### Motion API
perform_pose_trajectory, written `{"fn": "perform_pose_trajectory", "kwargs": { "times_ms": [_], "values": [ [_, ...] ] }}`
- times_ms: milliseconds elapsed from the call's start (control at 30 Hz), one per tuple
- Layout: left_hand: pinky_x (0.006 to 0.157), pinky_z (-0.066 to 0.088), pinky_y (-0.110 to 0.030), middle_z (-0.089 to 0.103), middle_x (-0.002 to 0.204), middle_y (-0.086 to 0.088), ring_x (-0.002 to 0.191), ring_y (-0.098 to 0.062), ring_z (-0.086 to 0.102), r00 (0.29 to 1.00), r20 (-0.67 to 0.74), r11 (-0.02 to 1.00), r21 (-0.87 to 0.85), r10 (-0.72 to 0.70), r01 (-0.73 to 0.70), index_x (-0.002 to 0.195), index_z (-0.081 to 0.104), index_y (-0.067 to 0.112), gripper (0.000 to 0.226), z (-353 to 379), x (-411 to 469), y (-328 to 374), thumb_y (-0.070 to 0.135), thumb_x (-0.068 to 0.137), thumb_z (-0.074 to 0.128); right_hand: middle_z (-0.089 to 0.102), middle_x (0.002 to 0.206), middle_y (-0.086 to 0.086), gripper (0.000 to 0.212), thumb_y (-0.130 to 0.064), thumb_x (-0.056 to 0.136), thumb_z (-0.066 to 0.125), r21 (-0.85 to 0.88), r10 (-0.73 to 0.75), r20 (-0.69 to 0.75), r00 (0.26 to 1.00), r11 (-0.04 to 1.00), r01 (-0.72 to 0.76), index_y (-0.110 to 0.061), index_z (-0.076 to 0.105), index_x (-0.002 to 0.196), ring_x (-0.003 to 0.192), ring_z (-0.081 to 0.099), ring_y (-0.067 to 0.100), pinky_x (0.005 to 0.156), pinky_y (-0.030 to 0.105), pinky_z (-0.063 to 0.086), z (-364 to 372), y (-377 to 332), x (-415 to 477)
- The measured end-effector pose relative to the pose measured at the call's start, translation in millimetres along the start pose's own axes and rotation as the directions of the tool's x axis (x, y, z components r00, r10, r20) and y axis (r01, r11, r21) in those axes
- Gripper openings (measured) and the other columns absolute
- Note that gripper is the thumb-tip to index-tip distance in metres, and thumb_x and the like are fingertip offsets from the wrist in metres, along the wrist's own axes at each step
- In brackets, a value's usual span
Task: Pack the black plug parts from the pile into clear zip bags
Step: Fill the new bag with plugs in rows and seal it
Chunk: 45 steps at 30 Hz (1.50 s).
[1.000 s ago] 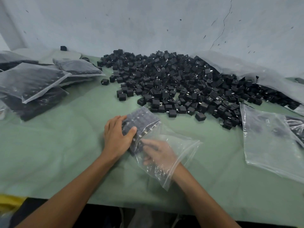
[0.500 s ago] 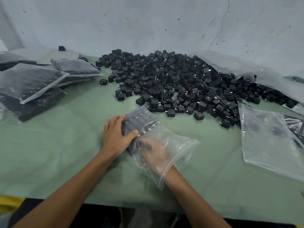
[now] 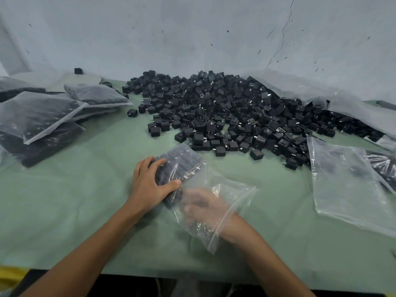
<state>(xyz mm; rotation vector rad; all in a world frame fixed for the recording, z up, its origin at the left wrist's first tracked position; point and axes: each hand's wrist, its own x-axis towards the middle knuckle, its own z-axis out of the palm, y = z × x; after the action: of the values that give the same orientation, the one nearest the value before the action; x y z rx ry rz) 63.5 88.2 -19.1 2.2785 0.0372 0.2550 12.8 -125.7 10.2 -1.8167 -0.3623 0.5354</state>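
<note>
Hands work one zip bag [image 3: 232,196]: our left hand [image 3: 150,185] presses flat on the plug parts [image 3: 182,166] inside; our right hand [image 3: 205,207] is within, grip unreadable. Filled bags [image 3: 42,112] left of the hands; large pile [image 3: 225,108] beyond them unpacked, so we judge plenty left.

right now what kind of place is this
Probably a small packing workshop: a pile of black plug parts on a green-covered table, filled zip bags stacked at the left, and a bare cracked wall.
</note>
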Motion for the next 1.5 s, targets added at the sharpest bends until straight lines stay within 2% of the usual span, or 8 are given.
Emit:
{"fn": "perform_pose_trajectory", "kwargs": {
  "times_ms": [300, 533, 767, 867, 1000, 1100, 1233, 1500],
  "values": [
    [0.122, 0.016, -0.037, 0.029, 0.160, 0.000, 0.149, -0.013, 0.011, 0.998, -0.049, 0.999, 0.032, 0.039, -0.038, 0.143, 0.051, 0.030, 0.078, 7.3, 2.1, -7.7, 0.054, 0.076, 0.082, 0.068, 0.071, 0.004, 0.018, -0.006, 0.081, 0.061, -0.150, -0.017, -0.272, 0.962, 0.988, -0.025, -0.016, 0.076, 0.080, 0.067, 0.062, 0.016, 0.061, 0.025, 0.054, -129.0, -21.7, -74.9],
    [0.124, 0.018, -0.041, 0.031, 0.160, 0.005, 0.150, -0.012, 0.011, 0.999, -0.050, 1.000, 0.014, 0.018, -0.017, 0.148, 0.044, 0.027, 0.093, 6.6, 1.4, -8.4, 0.067, 0.067, 0.067, 0.058, 0.124, -0.005, 0.029, -0.012, 0.095, 0.056, -0.759, -0.161, -0.288, 0.944, 0.639, -0.122, -0.026, 0.065, 0.118, 0.112, 0.058, 0.017, 0.099, 0.037, 0.047, -135.6, -13.7, 83.9],
    [0.124, 0.019, -0.042, 0.032, 0.160, 0.005, 0.151, -0.013, 0.012, 0.998, -0.055, 1.000, 0.011, 0.028, -0.028, 0.150, 0.043, 0.026, 0.096, 5.8, 0.6, -8.6, 0.070, 0.067, 0.063, 0.051, 0.133, 0.000, 0.033, -0.022, 0.098, 0.053, -0.854, -0.199, -0.334, 0.921, 0.477, -0.207, -0.026, 0.044, 0.130, 0.107, 0.057, 0.030, 0.082, 0.041, 0.042, -137.1, 15.4, 132.6],
    [0.125, 0.019, -0.041, 0.032, 0.160, 0.005, 0.151, -0.013, 0.011, 0.999, -0.049, 1.000, 0.013, 0.024, -0.024, 0.150, 0.043, 0.026, 0.092, 4.8, 0.4, -6.6, 0.065, 0.070, 0.068, 0.059, 0.121, -0.001, 0.023, -0.029, 0.101, 0.051, -0.751, -0.212, -0.399, 0.892, 0.634, -0.185, -0.028, 0.046, 0.123, 0.103, 0.059, 0.025, 0.085, 0.040, 0.045, -140.1, 9.3, 120.7],
    [0.125, 0.018, -0.042, 0.031, 0.160, 0.003, 0.152, -0.016, 0.012, 0.998, -0.049, 0.999, 0.028, 0.027, -0.026, 0.151, 0.042, 0.024, 0.086, 4.3, 0.6, -4.6, 0.054, 0.079, 0.078, 0.068, 0.097, -0.004, 0.011, -0.024, 0.098, 0.054, -0.198, -0.116, -0.599, 0.792, 0.980, -0.006, -0.033, 0.059, 0.100, 0.081, 0.070, 0.021, 0.071, 0.038, 0.061, -136.6, -9.3, 54.4],
    [0.125, 0.017, -0.042, 0.031, 0.160, 0.002, 0.152, -0.016, 0.012, 0.998, -0.053, 0.999, 0.042, 0.028, -0.026, 0.151, 0.043, 0.022, 0.083, 4.4, 0.7, -3.5, 0.047, 0.081, 0.080, 0.066, 0.090, 0.002, 0.022, -0.012, 0.096, 0.052, 0.017, -0.041, -0.669, 0.742, 0.997, 0.071, -0.027, 0.068, 0.090, 0.060, 0.065, 0.021, 0.056, 0.031, 0.054, -123.5, -1.4, -25.1],
    [0.125, 0.014, -0.036, 0.031, 0.160, 0.001, 0.150, -0.015, 0.012, 0.998, -0.057, 0.999, 0.046, 0.022, -0.020, 0.150, 0.044, 0.022, 0.081, 5.1, 0.9, -1.1, 0.046, 0.081, 0.080, 0.058, 0.072, 0.011, 0.027, -0.001, 0.093, 0.050, 0.116, 0.071, -0.516, 0.853, 0.993, -0.012, -0.016, 0.073, 0.086, 0.048, 0.050, 0.022, 0.040, 0.028, 0.038, -78.4, 24.2, -104.1],
    [0.125, 0.014, -0.037, 0.031, 0.160, 0.001, 0.151, -0.016, 0.012, 0.999, -0.043, 0.996, 0.082, 0.027, -0.023, 0.149, 0.045, 0.022, 0.078, 3.7, -0.6, 2.1, 0.048, 0.083, 0.078, 0.072, 0.095, 0.006, 0.022, -0.006, 0.096, 0.060, 0.234, 0.094, -0.249, 0.964, 0.972, -0.034, -0.012, 0.068, 0.116, 0.078, 0.069, 0.018, 0.068, 0.031, 0.059, -3.1, -5.8, -40.2]
  ]
}}
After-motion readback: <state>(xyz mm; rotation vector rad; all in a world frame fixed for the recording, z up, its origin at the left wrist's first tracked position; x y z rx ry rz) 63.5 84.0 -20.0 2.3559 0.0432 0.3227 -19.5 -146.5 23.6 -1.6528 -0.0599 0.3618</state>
